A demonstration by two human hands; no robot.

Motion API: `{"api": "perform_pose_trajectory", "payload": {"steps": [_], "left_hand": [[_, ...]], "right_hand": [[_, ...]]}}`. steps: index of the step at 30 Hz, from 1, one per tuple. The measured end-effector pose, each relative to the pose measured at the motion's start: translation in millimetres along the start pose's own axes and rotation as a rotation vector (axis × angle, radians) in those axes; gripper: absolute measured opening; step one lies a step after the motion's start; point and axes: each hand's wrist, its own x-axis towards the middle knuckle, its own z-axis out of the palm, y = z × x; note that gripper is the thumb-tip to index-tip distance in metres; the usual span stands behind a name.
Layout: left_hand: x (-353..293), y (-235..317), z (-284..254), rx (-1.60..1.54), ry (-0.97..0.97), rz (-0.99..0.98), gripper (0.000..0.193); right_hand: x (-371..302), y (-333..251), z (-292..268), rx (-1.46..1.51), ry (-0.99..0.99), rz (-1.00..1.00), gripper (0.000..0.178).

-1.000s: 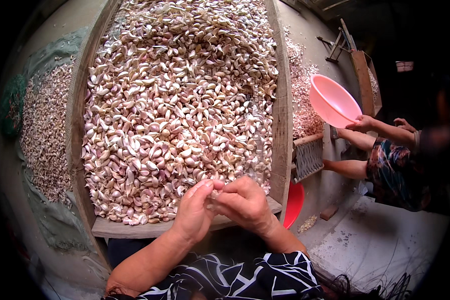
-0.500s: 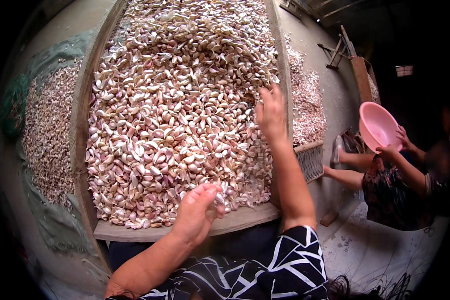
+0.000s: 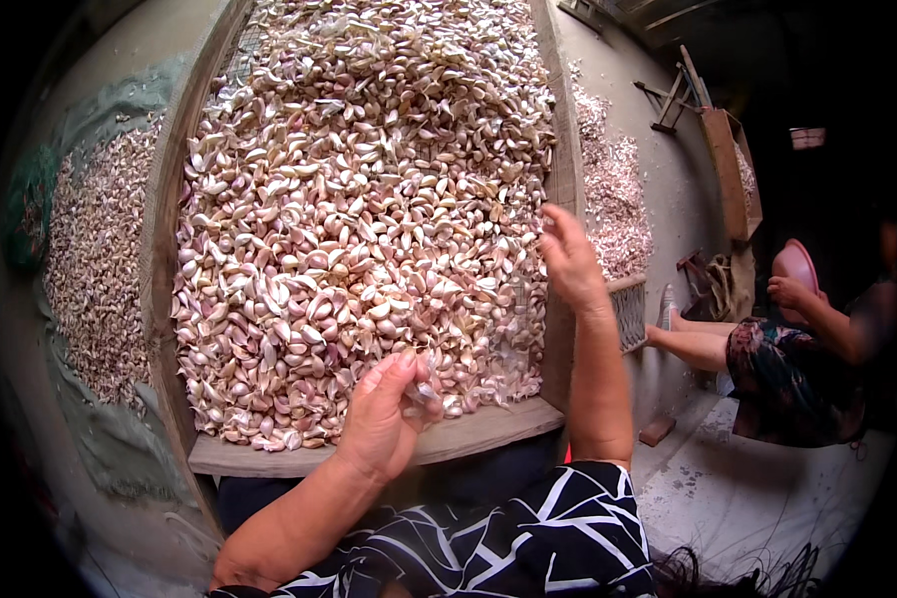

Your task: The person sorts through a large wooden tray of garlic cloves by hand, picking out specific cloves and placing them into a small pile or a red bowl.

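From where I stand, taking the big heap of garlic cloves (image 3: 349, 229) as the clock, it fills a wooden frame (image 3: 480, 436) in front of the seated person. The left hand (image 3: 384, 414) is at six o'clock, above the near board, its fingers closed on a pale piece (image 3: 425, 391); whether that is a clove or loose skin I cannot tell. The right hand (image 3: 572, 261) is between three and four, by the frame's side rail (image 3: 560, 164), fingers loosely bent and parted with nothing visible between them; I can't tell whether it touches the wood.

Over at nine, more cloves (image 3: 100, 269) lie spread on a green sheet (image 3: 125, 453). At three, paler pieces (image 3: 616, 199) cover the floor, and toward four a co-worker (image 3: 787, 374) has a hand on a pink basin (image 3: 793, 263). A brick (image 3: 658, 431) lies just past four.
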Motion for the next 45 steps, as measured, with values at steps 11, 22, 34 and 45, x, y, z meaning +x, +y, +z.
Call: {"api": "perform_pose_trajectory", "payload": {"steps": [11, 22, 34, 45], "left_hand": [[3, -6, -2, 0.103, -0.051, 0.013, 0.02], [0, -3, 3, 0.121, -0.086, -0.038, 0.018], [-8, -2, 3, 0.15, -0.19, -0.153, 0.014], [-6, -6, 4, 0.213, -0.146, -0.213, 0.008]], "right_hand": [[-92, -68, 50, 0.18, -0.188, -0.22, 0.021], [-110, -80, 55, 0.644, -0.437, 0.065, 0.016], [-104, -66, 35, 0.082, -0.308, 0.057, 0.013], [-93, -13, 45, -0.428, 0.026, 0.12, 0.031]]}}
